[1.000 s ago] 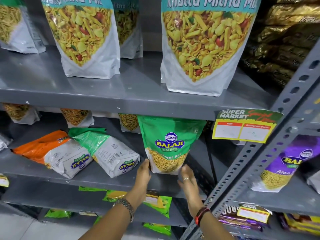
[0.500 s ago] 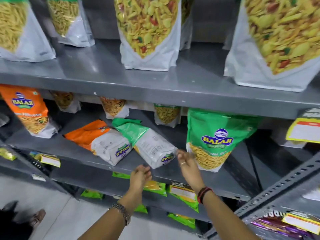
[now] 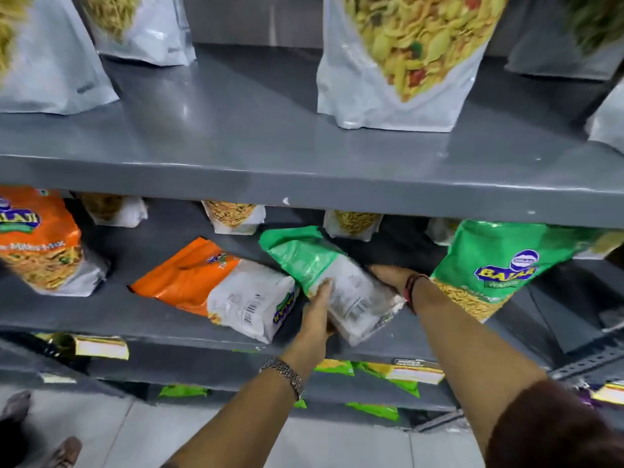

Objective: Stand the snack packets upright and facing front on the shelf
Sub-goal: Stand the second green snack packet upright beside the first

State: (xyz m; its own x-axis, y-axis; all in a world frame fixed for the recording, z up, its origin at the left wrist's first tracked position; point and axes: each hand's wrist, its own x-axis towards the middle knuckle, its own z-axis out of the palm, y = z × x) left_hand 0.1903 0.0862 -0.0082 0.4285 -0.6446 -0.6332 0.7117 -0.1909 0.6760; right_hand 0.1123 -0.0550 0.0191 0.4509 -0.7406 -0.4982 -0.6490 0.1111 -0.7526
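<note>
Both hands hold a green packet [image 3: 332,285] that lies on its back on the grey metal shelf [image 3: 169,319]. The left hand [image 3: 317,315] grips its near left edge, with the thumb on top. The right hand [image 3: 391,276] is on its far right side, fingers tucked behind it, so I cannot tell how tightly they close. The packet is soft, shiny and crinkly, green at the far end and white with small print at the near end. Just left of the left hand lies an orange packet [image 3: 219,288], also flat, with a white end and a barcode. Right of the right hand a green bag [image 3: 499,265] stands up, leaning a little, with its front showing. Far to the left an orange bag [image 3: 40,241] stands up too. A silver chain band [image 3: 285,374] sits on the left wrist, and a red and black band [image 3: 410,288] on the right wrist.
</note>
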